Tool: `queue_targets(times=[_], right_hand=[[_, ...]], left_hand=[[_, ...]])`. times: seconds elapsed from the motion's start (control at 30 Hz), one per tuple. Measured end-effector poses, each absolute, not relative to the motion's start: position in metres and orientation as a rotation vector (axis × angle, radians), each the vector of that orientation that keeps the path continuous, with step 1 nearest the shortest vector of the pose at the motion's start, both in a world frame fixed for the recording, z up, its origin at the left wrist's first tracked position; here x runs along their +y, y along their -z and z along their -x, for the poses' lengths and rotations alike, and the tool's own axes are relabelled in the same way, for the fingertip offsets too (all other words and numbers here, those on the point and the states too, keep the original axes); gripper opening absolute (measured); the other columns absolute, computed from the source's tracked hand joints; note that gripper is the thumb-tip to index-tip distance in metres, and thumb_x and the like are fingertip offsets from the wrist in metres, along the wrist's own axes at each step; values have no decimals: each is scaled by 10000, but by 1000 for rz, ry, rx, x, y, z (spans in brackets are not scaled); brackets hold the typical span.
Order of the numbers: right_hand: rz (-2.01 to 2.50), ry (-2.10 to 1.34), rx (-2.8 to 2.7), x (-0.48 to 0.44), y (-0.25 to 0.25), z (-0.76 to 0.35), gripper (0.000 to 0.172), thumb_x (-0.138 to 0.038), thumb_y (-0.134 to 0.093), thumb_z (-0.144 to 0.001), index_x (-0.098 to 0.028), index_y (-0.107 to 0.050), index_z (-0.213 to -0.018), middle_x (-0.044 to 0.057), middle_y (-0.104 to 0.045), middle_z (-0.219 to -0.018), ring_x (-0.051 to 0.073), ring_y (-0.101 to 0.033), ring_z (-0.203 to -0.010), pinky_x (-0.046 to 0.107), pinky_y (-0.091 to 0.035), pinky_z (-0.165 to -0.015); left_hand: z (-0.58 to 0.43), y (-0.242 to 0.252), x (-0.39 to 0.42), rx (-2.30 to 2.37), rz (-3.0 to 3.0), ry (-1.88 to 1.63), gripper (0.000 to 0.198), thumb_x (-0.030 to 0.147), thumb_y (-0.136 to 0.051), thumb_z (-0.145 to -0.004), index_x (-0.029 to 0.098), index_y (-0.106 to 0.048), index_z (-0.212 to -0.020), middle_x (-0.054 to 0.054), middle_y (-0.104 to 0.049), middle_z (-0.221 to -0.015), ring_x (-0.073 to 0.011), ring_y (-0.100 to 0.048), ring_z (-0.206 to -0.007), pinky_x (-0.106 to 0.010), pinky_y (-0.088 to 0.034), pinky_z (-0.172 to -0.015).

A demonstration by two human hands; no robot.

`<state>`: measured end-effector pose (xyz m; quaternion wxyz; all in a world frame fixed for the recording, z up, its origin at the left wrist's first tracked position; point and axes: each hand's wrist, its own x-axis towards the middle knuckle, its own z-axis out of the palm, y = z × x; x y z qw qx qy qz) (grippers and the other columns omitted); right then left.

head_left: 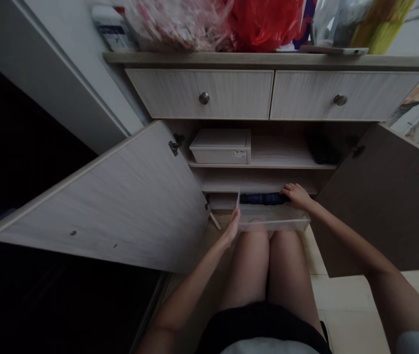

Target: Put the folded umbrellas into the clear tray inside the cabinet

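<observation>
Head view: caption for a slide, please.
Left hand at a clear plastic bin, right hand at a long dark-blue bundle, between open greyish wood-grain cabinet doors.

Illumination is dim. The left door [121, 201] reads pale, the right door [382, 206] shaded — the lower left falls near black. The dark blue bundle [264, 198] shows little detail; the red bag [264, 22] is slightly soft. Wide-angle distortion stretches the outer margins.

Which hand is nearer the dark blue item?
Right: the right hand is at the right end of the dark blue item; the left hand is apart, at the left side of the clear-fronted drawer.
</observation>
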<state>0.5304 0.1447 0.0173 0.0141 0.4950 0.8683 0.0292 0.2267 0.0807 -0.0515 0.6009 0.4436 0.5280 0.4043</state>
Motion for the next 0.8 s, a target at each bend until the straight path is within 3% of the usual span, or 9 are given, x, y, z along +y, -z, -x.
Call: queue_targets(times=[0.1, 0.2, 0.3, 0.43, 0.53, 0.67, 0.8], right_hand=[[-1519, -132, 2679, 145, -18, -526, 342, -224, -729, -805, -200, -674, -1141, 140, -647, -1146, 280, -581, -1086, 354, -419, -897], [-1578, -18, 2713, 157, -28, -535, 404, -368, -749, -815, -210, -669, -1178, 128, -652, -1156, 277, -586, -1090, 348, -428, -906], [-2040, -12, 2644, 185, -48, -561, 401, -469, -607, -915, -205, -652, -1214, 128, -649, -1165, 266, -596, -1066, 335, -450, -870], [-2719, -260, 2120, 230, -69, -607, 405, -338, -500, -961, -111, -593, -1284, 219, -592, -1219, 325, -556, -1130, 389, -452, -869], [-2768, -152, 1889, 251, -70, -628, 445, -239, -560, -915, -54, -548, -1319, 262, -560, -1263, 353, -534, -1181, 421, -454, -900], [-2794, -71, 1792, 258, -61, -632, 421, -133, -565, -891, -49, -549, -1303, 247, -542, -1304, 330, -545, -1209, 402, -476, -921], [-2872, -166, 1786, 254, -50, -622, 412, -196, -585, -913, -92, -528, -1308, 227, -515, -1329, 308, -607, -1131, 391, -504, -892]], left_hand=[[-227, 50, 81, 1210, -1037, -952, 713, 670, -383, -949, 348, -270, -1575, 4, -195, -1673, -296, -331, -1483, -467, -263, -1219], [-228, 50, 82, 1225, -1016, -941, 680, 657, -358, -961, 368, -273, -1571, 13, -251, -1659, -299, -395, -1446, -480, -300, -1203], [-229, 51, 82, 1241, -997, -932, 659, 639, -344, -972, 372, -272, -1570, 18, -287, -1647, -304, -400, -1441, -502, -315, -1194], [-229, 53, 82, 1198, -1015, -964, 692, 665, -363, -955, 378, -252, -1575, 35, -222, -1665, -312, -358, -1467, -490, -338, -1184], [-228, 57, 82, 1224, -993, -933, 741, 705, -362, -935, 366, -234, -1582, 22, -221, -1667, -325, -365, -1462, -483, -347, -1181], [-228, 61, 83, 1256, -970, -906, 804, 763, -328, -907, 344, -233, -1587, -10, -276, -1653, -339, -391, -1445, -483, -347, -1180], [-229, 61, 83, 1239, -981, -912, 783, 762, -324, -911, 372, -228, -1583, 1, -289, -1648, -334, -375, -1456, -474, -351, -1177]])
